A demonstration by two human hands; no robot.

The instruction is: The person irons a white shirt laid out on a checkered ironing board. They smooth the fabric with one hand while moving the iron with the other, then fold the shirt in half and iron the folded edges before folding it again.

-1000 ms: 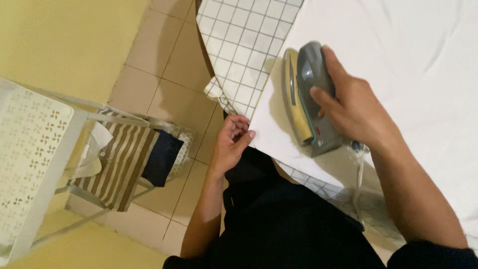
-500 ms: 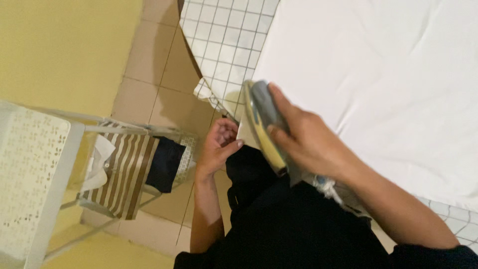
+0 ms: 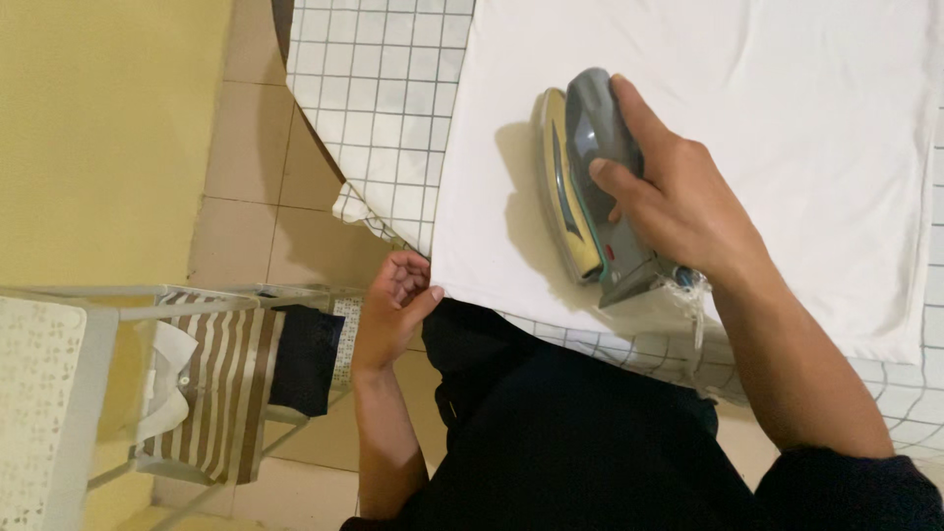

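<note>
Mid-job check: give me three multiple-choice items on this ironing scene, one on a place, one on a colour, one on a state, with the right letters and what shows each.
1. Where does the iron sit?
A. on the white cloth
B. on the tiled floor
C. in the rack

2. What colour are the stripes of the folded garment in the rack?
A. red and black
B. brown and white
C. green and yellow

3. What is the left hand doing?
A. hanging free
B. gripping the iron
C. pinching the cloth's corner

Answers:
1 A, its soleplate lies flat on the cloth under the right hand.
2 B, brown and white bands show.
3 C, thumb and fingers meet at the near corner.
</note>
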